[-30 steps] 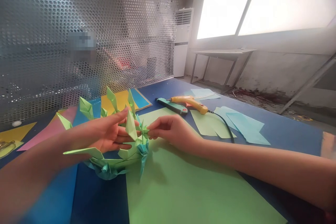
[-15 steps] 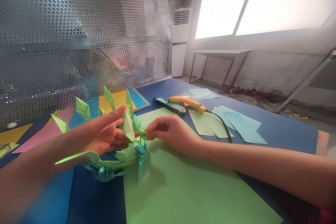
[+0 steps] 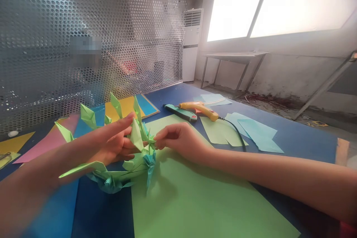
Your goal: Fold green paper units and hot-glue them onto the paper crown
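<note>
A ring-shaped folded-paper wreath (image 3: 119, 176), with pale green pointed leaves and blue-green crumpled flowers, is held over the table at left centre. My left hand (image 3: 117, 143) reaches through the ring and grips its far right side, the fingers partly behind a green leaf (image 3: 136, 135). From the right, my right hand (image 3: 181, 139) pinches a small green paper piece (image 3: 151, 142) on the wreath between thumb and forefinger. Beneath both hands lies a large green sheet (image 3: 206, 197).
Behind the right hand lie a yellow hot glue gun (image 3: 200, 108) with a black cord and a green utility knife (image 3: 180, 112). Light blue paper pieces (image 3: 258, 132) and a cut green piece (image 3: 220, 132) are at right. A perforated metal screen (image 3: 134, 26) borders the table's far side.
</note>
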Tool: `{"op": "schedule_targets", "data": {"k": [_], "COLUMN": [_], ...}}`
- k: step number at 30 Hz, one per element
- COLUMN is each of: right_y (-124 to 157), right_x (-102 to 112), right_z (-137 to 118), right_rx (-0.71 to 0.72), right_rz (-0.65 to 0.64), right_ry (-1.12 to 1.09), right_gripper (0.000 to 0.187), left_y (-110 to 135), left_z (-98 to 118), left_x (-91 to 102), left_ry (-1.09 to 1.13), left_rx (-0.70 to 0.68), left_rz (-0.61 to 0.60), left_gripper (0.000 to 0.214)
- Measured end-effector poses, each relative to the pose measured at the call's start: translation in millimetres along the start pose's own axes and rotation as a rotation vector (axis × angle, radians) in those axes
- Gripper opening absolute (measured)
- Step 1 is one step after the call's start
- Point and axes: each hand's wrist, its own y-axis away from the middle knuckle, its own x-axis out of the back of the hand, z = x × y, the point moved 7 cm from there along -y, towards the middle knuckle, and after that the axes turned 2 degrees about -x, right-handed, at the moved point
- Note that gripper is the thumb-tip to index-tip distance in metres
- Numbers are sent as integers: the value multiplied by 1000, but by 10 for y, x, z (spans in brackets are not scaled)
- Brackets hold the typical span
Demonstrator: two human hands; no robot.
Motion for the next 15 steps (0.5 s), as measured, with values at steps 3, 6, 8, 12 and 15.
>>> {"op": "schedule_targets", "data": {"k": [3,6,8,12,15], "right_y": [-7,-15,-18,-17,-14], "right_x": [-1,3,6,4,3], "right_z": [0,-2,2,16,14], "right_rx": [3,6,8,10,13], "right_rz": [4,5,4,1,3], "right_ry": [1,0,-1,-4,-6], "right_gripper": [27,27,27,27,27], "left_y": [1,6,8,8,8], "left_z": [-5,-8,-6,3,16], "left_x": [-23,-36,-35,-39,-52], "left_ry": [19,29,27,9,8], "left_rx": [-3,1,6,23,18], "left_rz": [-26,-46,-46,-38,-40], "left_gripper": [76,80,83,91,91]}}
